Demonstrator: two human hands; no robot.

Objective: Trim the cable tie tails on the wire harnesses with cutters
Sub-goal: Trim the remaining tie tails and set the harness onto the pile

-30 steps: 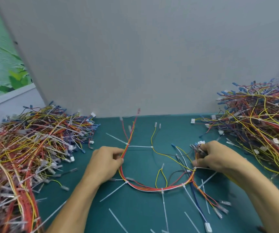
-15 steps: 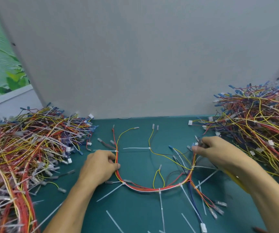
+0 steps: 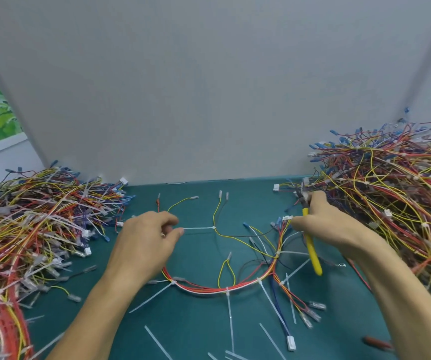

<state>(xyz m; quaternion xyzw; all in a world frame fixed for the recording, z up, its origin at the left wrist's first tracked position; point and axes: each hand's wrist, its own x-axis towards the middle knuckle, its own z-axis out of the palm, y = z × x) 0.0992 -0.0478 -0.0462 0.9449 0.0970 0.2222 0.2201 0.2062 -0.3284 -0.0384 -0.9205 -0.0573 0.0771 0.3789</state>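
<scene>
At the bench: one harness (image 3: 209, 288) lies in a U-shaped loop on the green mat (image 3: 196, 333), btwn the person's two forearms, white tie tails sticking out all round it. The left hand (image 3: 147, 242) is curled, thumb and finger pinched on the end of one tie tail (image 3: 199, 227) at the loop's far left side. The right hand (image 3: 323, 224) is wrapped round yellow-handled cutters (image 3: 311, 248), blades pointing away from the person, handles angled back toward the wrist; its fingers sit just beside a white plug (image 3: 287, 218) on the harness's right end. Crowding both sides: a big tangle of wires at left (image 3: 27, 216) and another at right (image 3: 391, 190), the right one right up against the cutter hand. Loose white tie strips (image 3: 157, 341) litter the mat's near edge. A grey board (image 3: 209, 87) closes off the back.
</scene>
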